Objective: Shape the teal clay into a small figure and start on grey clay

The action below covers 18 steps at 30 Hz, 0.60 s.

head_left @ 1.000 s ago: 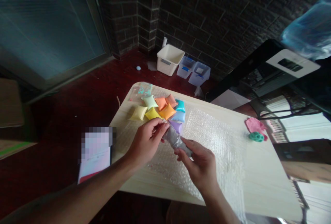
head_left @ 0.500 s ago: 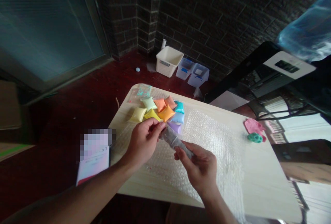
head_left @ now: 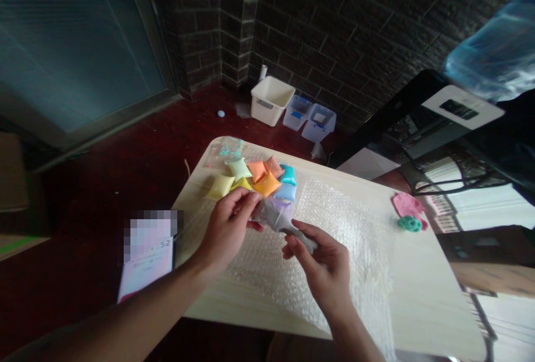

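My left hand pinches one end of a clear plastic packet between thumb and fingers. Soft grey clay stretches from the packet's other end, and my right hand grips it there. How much clay is still inside the plastic I cannot tell. Just behind the packet lies a purple clay packet, partly covered. Several other pillow-shaped clay packets rest beyond my hands, among them an orange one, a light blue one, a teal one and a pale yellow one.
Bubble wrap covers much of the wooden table. Pink clay and green clay sit at the right edge. A lit screen stands by the left edge. Past the table, a white basket and two clear bins are on the floor.
The clay has been drawn toward my right hand and looks thinner; the packet's left part has become flatter and clearer. Both hands stay in nearly the same place.
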Tool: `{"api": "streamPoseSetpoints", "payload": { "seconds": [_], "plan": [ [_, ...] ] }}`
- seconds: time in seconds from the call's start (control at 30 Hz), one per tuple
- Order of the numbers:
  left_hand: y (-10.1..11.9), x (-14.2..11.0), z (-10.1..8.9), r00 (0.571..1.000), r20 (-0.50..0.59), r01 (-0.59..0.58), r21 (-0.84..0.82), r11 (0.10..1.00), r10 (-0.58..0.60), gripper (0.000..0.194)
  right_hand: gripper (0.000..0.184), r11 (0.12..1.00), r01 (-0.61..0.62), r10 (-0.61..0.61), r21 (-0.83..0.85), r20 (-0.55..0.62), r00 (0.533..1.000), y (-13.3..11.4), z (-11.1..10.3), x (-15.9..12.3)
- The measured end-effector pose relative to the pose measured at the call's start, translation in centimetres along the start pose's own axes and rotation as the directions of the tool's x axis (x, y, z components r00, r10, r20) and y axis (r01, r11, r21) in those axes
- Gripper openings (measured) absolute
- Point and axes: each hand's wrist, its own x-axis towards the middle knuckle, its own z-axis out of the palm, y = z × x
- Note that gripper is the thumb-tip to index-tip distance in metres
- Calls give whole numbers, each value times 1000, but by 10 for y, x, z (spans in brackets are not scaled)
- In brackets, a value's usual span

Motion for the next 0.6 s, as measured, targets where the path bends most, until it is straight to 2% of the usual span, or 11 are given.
{"api": "streamPoseSetpoints", "payload": {
  "seconds": [0.07,0.23,0.33,0.4,0.47,0.53,0.6],
  "plan": [
    [-1,-3,3,999,37,17,-24,1000,-16,31,34,1000,-23,23,13,15,1000,2,0,1],
    [-3,-4,2,999,34,-23,26,999,23,31,19,999,-24,26,-34,39,999,3,0,-1],
    [-1,3,-4,996,-68,-63,22,998,64,31,18,996,3,-1,-87,22,1000,1,-2,-2],
    [1,9,-7,983,-168,-75,-32,997,69,31,19,996,4,-5,-84,-13,1000,1,-4,-1],
    [3,12,-8,975,-217,-70,-109,992,45,30,21,996,-17,15,-85,-28,1000,2,-7,1],
    [4,11,-7,981,-194,-42,-166,985,9,30,23,988,-42,45,-148,14,999,4,-9,2],
    [2,8,-4,989,-144,-7,-165,986,-17,31,19,960,-32,63,-278,106,992,5,-8,2]
  ]
}}
